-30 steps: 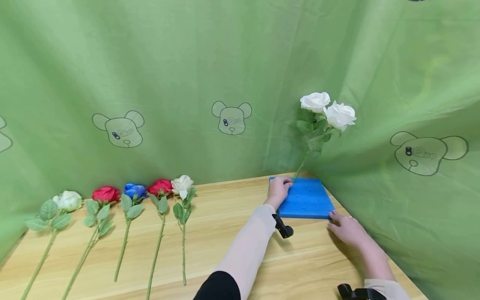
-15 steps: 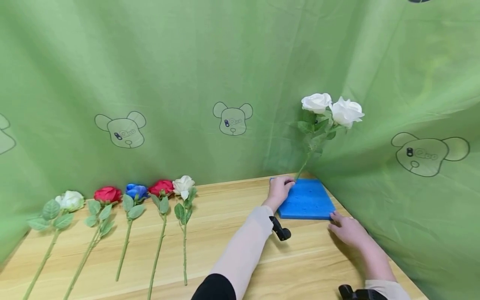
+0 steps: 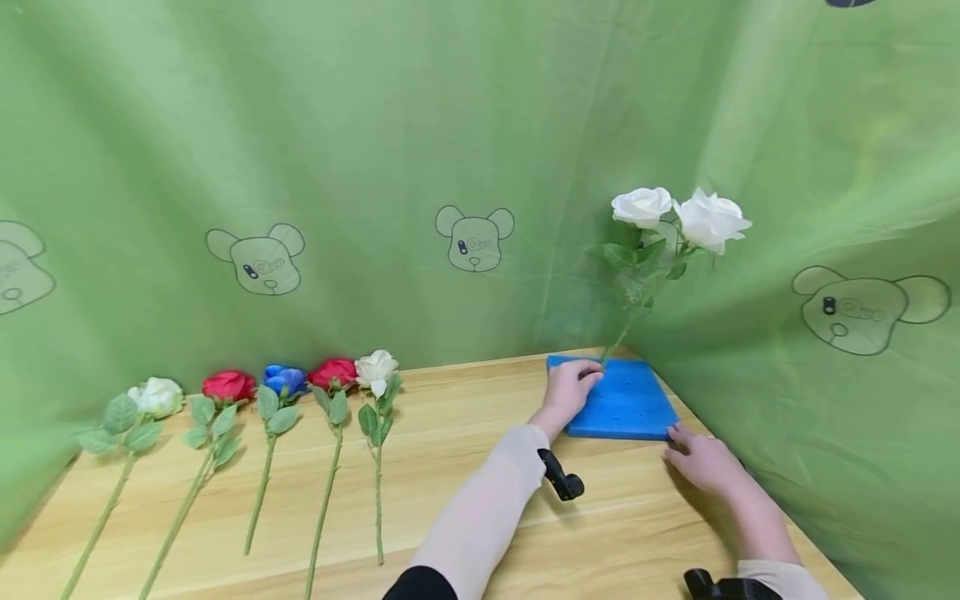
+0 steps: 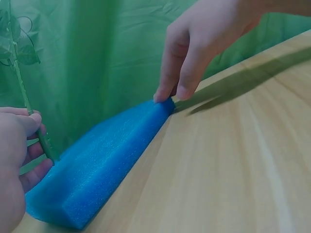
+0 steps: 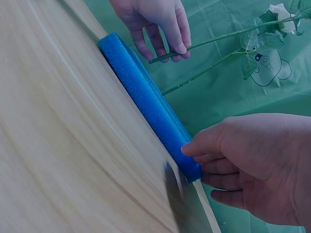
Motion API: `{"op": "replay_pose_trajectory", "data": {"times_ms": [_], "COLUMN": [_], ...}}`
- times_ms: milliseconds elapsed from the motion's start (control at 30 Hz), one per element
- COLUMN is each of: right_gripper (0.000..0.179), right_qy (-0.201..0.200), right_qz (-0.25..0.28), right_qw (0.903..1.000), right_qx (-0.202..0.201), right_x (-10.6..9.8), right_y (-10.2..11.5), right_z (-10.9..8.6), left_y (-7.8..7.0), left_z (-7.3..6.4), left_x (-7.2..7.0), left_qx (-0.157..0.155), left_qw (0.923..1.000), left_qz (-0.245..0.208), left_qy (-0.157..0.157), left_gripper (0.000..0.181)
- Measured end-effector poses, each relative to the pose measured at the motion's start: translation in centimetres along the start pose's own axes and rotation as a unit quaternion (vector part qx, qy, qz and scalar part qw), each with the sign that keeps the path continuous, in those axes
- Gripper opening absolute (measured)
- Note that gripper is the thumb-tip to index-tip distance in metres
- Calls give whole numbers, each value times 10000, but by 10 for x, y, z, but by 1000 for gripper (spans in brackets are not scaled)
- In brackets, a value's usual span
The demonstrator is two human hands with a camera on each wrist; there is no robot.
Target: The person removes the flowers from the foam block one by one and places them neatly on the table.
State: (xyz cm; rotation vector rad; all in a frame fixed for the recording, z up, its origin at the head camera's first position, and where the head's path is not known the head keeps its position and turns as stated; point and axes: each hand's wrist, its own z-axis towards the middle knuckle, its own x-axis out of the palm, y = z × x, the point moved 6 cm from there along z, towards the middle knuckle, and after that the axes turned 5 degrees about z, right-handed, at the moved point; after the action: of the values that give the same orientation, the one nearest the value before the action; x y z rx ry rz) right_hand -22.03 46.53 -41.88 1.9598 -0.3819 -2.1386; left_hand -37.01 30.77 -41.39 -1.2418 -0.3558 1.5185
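My left hand [image 3: 567,393] pinches the lower stem of a white rose [image 3: 711,221] between thumb and fingers, over the far left part of a blue foam block [image 3: 630,408]. In the right wrist view the held stem [image 5: 218,37] slants, its lower end visible close to the foam; I cannot tell whether it touches. Another white rose [image 3: 642,207] stands in the block, its stem [image 5: 201,74] rising from the foam. At the near right corner, my right hand [image 3: 708,464] rests its fingertips against the foam, fingers only slightly bent.
On the left of the wooden table [image 3: 465,467] lie a cream rose [image 3: 156,397], a red rose [image 3: 228,385], a blue rose [image 3: 284,380], another red rose [image 3: 333,372] and a white rose [image 3: 377,371]. A green curtain [image 3: 360,125] hangs close behind and along the right.
The held white rose has tilted rightward, its bloom moving away from the standing one. My left hand has shifted slightly right over the foam. The right hand stays at the corner.
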Motion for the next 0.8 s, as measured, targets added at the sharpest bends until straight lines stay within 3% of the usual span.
{"op": "replay_pose_trajectory", "data": {"times_ms": [167, 533, 800], "right_gripper": [50, 50, 50], "right_qy": [17, 59, 86], "right_qz": [-19, 5, -57], "right_qw": [10000, 10000, 9999], "right_qx": [-3, -29, -18], "right_x": [1, -1, 0], "right_y": [-2, 1, 0], "right_z": [4, 2, 2], "left_y": [0, -5, -14], "left_z": [-4, -27, -45], "left_x": [-4, -12, -16], "left_qx": [67, -158, 1], "left_qw": [9998, 9973, 9963], "left_qz": [-188, -700, -853], "left_qy": [-83, -147, -96], "left_gripper": [22, 20, 19]}}
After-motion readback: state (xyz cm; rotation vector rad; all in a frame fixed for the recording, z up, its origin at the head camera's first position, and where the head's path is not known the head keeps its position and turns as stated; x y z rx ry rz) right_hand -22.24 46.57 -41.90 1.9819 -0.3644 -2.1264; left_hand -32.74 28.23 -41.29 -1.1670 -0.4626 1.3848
